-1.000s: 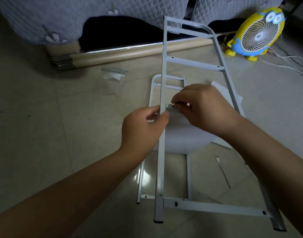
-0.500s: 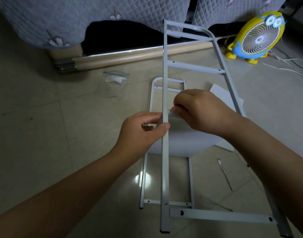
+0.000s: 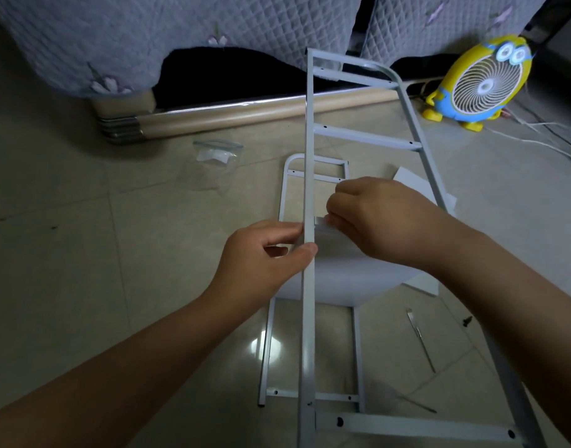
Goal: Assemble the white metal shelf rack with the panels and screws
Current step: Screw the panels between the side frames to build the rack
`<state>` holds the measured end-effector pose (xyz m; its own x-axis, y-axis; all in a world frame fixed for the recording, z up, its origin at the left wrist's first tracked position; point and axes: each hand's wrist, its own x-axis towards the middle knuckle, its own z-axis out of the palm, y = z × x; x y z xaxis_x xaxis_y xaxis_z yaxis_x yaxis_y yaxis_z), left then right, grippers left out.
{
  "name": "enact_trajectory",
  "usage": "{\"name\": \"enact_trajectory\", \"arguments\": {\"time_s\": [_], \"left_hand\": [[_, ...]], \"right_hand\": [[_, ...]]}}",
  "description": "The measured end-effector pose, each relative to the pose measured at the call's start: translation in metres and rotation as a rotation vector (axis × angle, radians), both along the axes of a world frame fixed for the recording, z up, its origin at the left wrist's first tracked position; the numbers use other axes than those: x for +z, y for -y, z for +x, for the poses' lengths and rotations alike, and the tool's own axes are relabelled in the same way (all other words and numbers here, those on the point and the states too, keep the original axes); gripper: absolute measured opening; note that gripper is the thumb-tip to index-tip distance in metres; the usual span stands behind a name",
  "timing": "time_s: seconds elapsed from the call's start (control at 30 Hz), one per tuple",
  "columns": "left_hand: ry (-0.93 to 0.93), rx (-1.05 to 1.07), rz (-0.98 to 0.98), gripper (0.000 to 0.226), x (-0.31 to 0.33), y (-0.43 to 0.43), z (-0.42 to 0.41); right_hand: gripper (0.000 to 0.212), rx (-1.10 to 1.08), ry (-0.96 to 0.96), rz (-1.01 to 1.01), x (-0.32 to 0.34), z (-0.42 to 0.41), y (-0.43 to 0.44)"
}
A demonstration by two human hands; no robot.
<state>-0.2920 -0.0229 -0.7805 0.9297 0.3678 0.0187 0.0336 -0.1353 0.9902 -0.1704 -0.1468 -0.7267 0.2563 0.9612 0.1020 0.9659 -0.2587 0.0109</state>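
Observation:
A white metal side frame with cross rungs is raised above the floor in front of me. My left hand grips its left upright between thumb and fingers. My right hand has curled fingertips at the edge of a white panel, right where the panel meets that upright. A second white frame lies flat on the floor beneath, partly covered by the panel. A dark screw lies on the tiles at the right. What my right fingertips pinch is hidden.
A thin metal tool lies on the floor at the right. A clear plastic bag sits further back left. A yellow cartoon fan with cables stands at the back right. A quilt-covered bed edge runs along the back.
The raised frame has shifted slightly nearer and more upright in view. Both hands stay at the same spot on the upright; my left thumb sits a little lower.

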Motion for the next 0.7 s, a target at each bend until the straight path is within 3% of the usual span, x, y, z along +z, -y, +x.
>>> {"name": "enact_trajectory", "arguments": {"time_s": [0.17,0.23,0.33,0.5,0.63,0.7], "left_hand": [[0.019,0.004,0.012,0.033,0.001,0.002,-0.001],[0.011,0.013,0.005,0.031,0.001,0.002,0.0],[0.01,0.014,-0.01,0.029,0.001,0.002,0.001],[0.0,0.01,-0.036,0.029,-0.001,0.002,0.001],[-0.025,0.031,-0.051,0.03,-0.002,0.003,0.001],[-0.039,0.036,-0.061,0.029,-0.001,0.003,0.001]], "right_hand": [[0.029,-0.059,0.04,-0.002,-0.004,-0.002,-0.004],[0.03,-0.125,0.046,-0.118,-0.004,-0.005,-0.008],[0.025,-0.145,-0.021,-0.18,0.001,-0.007,-0.004],[0.014,-0.06,-0.14,-0.096,0.01,-0.003,0.002],[0.003,0.045,-0.006,-0.074,0.001,0.002,0.004],[0.01,0.061,0.07,-0.087,-0.003,0.004,0.005]]}}
